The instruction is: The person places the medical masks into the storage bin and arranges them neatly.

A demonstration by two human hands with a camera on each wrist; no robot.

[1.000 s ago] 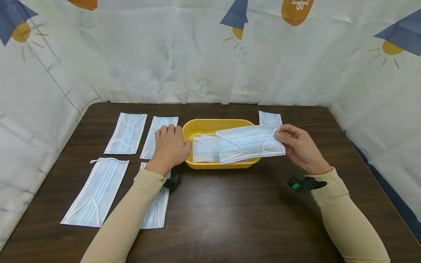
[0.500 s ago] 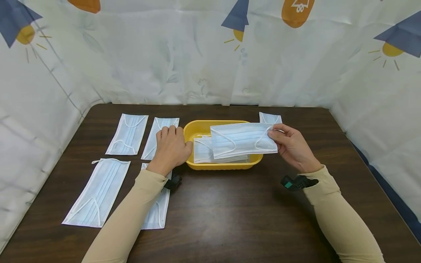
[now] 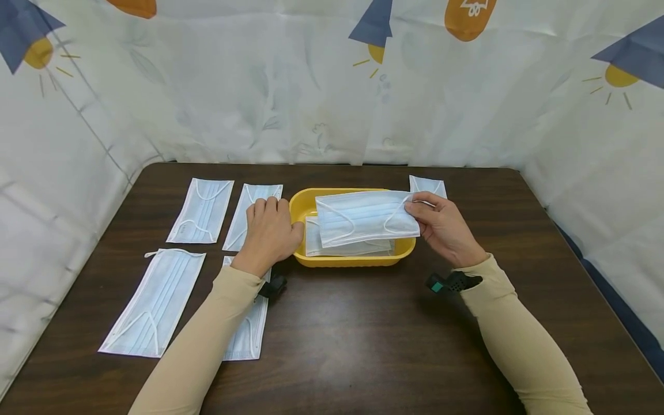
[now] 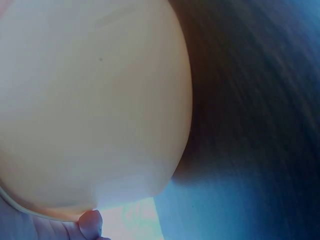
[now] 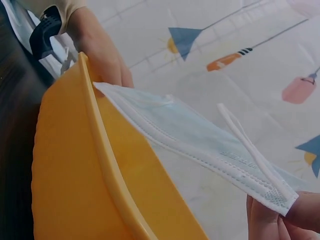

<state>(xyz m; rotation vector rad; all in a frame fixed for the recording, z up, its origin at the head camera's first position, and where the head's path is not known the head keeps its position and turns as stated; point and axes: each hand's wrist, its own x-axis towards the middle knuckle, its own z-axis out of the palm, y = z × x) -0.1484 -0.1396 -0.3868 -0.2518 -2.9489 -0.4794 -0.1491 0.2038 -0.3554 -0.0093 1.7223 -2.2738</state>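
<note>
My right hand (image 3: 441, 227) pinches the right end of a pale blue face mask (image 3: 365, 214), thumb in front. The mask hangs above a yellow plastic basket (image 3: 353, 261), covering part of its inside. More masks (image 3: 313, 245) lie in the basket beneath it. My left hand (image 3: 272, 233) grips the basket's left end, its thumb at the rim; some of its fingers are hidden. In the right wrist view the held mask (image 5: 200, 145) slopes across the basket's opening, its ear loop loose near the fingers. A large pale rounded surface, blurred, fills much of the left wrist view.
Left of the basket, several masks lie flat on the dark wooden table (image 3: 353, 346), including a near-left mask (image 3: 155, 302) and one partly under the left forearm (image 3: 246, 334). Another mask (image 3: 427, 185) lies behind the right hand. A printed white cloth (image 3: 311, 86) hangs around the table.
My right hand has moved left with the mask, bringing it farther over the basket and covering more of its left part. The left hand has stayed at the basket's end.
</note>
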